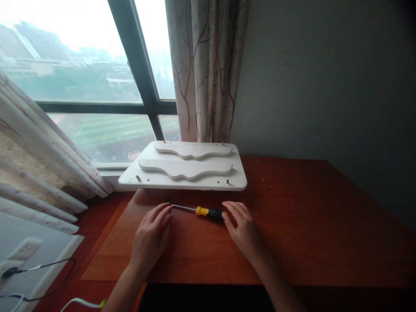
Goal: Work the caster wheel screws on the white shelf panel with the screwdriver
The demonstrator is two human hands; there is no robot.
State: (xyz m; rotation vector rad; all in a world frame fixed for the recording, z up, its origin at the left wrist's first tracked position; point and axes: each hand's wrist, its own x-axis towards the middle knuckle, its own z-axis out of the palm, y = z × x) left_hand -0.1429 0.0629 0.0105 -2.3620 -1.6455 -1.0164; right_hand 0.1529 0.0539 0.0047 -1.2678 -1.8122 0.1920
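A screwdriver (202,211) with a yellow and black handle lies across the reddish-brown table (201,255), its metal shaft pointing left. My left hand (152,234) is at the shaft's tip, fingers curved and close together; whatever is under them is hidden. At the handle's black end is my right hand (242,227), thumb apart from the fingers and near the handle, not wrapped round it. Beyond both hands sits a white board (198,183) with small wooden pegs and holes. Two white wavy-edged pieces rest on it, a rear one (193,150) and a front one (186,168).
Behind the board are a patterned curtain (208,69) and a window (107,138). A second curtain (42,160) hangs at the left. A wall socket (26,250) with a plug and cables is at the lower left. Small light specks dot the table's right side.
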